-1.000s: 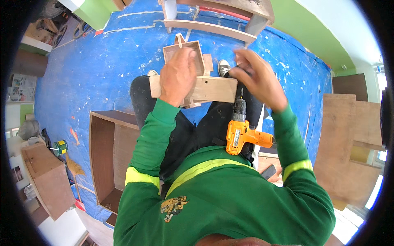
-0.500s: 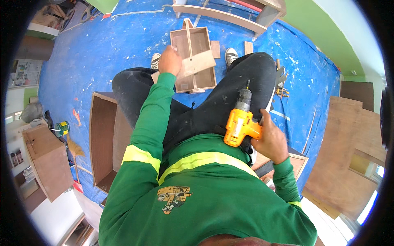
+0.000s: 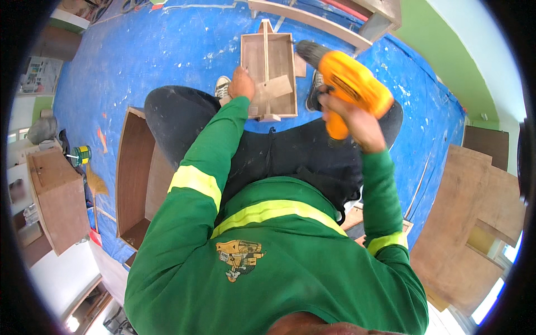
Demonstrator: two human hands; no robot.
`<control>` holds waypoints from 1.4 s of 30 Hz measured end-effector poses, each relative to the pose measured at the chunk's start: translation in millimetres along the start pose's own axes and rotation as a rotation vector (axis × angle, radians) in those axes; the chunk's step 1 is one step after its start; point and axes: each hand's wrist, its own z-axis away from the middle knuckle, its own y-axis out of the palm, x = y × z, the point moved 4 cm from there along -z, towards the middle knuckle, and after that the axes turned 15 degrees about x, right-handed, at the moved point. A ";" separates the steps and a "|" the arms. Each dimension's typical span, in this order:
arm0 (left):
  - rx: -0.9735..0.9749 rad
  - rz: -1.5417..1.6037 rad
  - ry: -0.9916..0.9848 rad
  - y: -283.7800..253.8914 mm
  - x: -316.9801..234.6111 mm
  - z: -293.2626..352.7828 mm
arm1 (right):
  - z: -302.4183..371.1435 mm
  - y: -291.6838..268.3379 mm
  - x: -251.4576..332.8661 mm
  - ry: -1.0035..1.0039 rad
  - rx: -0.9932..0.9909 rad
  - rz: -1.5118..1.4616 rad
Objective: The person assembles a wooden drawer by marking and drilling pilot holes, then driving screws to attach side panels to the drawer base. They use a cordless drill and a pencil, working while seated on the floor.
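The orange-and-black plastic drill (image 3: 360,84) has risen, clasped in our right hand (image 3: 354,118); our left hand (image 3: 242,84) clamps a flat, pale wooden board (image 3: 279,86).

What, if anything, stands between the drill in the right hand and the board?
Nothing visible: the drill, in the right hand, is right of the board; the left hand covers only part of its left half.

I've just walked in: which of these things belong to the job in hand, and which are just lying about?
Apparently part of the job:
- orange drill, in the right hand
- small board, in the left hand
- divided wooden box, beneath the board

Apparently just lying about:
- broom
- green tub
- large flat boards
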 end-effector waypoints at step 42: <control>0.390 0.595 0.024 -23.0 48.1 -7.8 | -108.2 -16.8 -149.9 0.492 0.153 0.436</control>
